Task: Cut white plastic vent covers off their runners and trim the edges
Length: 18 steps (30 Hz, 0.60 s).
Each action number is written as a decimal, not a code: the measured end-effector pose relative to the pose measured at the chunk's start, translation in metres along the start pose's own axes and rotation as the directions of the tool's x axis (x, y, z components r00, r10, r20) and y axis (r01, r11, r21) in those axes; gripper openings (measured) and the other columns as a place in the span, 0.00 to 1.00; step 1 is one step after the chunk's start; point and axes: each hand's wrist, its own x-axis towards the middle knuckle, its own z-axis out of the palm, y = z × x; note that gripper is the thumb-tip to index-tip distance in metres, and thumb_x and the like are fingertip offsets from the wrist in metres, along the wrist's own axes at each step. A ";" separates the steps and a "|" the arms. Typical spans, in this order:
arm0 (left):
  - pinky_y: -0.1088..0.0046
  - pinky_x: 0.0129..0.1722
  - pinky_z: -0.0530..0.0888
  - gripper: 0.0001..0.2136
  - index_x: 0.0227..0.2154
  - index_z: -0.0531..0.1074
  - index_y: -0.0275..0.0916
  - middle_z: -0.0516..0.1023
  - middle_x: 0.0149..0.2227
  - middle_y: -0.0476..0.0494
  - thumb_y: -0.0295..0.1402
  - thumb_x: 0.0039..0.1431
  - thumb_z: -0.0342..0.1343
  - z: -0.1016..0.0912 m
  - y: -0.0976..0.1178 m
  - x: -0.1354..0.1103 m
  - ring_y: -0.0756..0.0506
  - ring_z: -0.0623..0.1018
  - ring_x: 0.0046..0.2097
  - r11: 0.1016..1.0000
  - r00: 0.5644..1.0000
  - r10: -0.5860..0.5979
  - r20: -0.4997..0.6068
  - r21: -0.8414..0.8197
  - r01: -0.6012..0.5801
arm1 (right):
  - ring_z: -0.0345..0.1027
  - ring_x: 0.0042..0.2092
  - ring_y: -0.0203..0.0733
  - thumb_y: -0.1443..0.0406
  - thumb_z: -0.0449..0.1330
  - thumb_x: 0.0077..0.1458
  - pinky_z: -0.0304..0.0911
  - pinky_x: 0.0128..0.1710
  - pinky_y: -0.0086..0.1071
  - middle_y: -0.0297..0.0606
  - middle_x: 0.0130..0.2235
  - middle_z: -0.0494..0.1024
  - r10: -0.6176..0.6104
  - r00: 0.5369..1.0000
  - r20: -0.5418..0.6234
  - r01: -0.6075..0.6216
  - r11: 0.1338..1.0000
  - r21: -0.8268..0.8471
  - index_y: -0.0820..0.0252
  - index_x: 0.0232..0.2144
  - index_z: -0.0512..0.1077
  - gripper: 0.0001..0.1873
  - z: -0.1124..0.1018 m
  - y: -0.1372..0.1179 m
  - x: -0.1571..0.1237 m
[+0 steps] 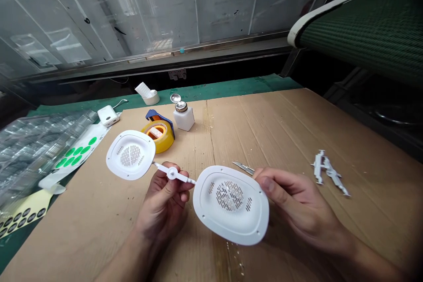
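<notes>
Two white plastic speaker covers with slotted vents are joined by a thin connecting strip point(172, 173). My left hand point(165, 196) pinches that strip around its round middle. The left cover point(131, 155) hangs out beyond my left fingers, over the table. My right hand point(294, 194) grips the upper right edge of the right cover point(230, 205), thumb on top. A slim metal blade point(243, 167) pokes out beside my right fingertips; whether the hand holds it or it lies on the cardboard, I cannot tell. To the right lie white cut-off plastic pieces point(328, 172).
Behind the left cover are a yellow tape roll in a blue dispenser point(163, 139) and a white pump bottle point(184, 118). Further left are a white device point(108, 116), sticker sheets point(77, 152) and clear plastic trays point(36, 141). A green conveyor point(363, 22) overhangs the back right.
</notes>
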 end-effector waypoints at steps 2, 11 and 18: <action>0.88 0.24 0.76 0.11 0.32 0.79 0.43 0.83 0.30 0.53 0.28 0.45 0.73 0.002 0.001 0.000 0.53 0.82 0.29 1.000 1.000 -0.002 -0.003 0.011 0.002 | 0.60 0.29 0.36 0.51 0.56 0.65 0.57 0.28 0.30 0.34 0.26 0.68 0.018 1.000 -0.019 -0.019 1.000 -0.010 0.58 0.25 0.71 0.22 0.000 0.000 0.001; 0.86 0.22 0.73 0.11 0.28 0.77 0.41 0.82 0.29 0.50 0.30 0.43 0.74 0.012 -0.003 -0.004 0.51 0.82 0.28 0.997 0.995 0.039 -0.090 0.077 -0.032 | 0.67 0.32 0.37 0.50 0.59 0.62 0.65 0.29 0.26 0.35 0.31 0.74 0.171 0.960 -0.221 -0.165 0.985 0.044 0.56 0.34 0.74 0.16 0.000 0.012 0.001; 0.84 0.23 0.73 0.14 0.29 0.76 0.39 0.82 0.29 0.49 0.32 0.41 0.75 0.011 -0.007 -0.005 0.52 0.80 0.27 0.994 0.986 0.069 -0.151 0.099 -0.054 | 0.74 0.45 0.43 0.49 0.59 0.60 0.72 0.39 0.27 0.40 0.44 0.76 0.070 0.962 -0.266 -0.030 0.988 0.150 0.46 0.53 0.70 0.21 0.010 0.003 -0.002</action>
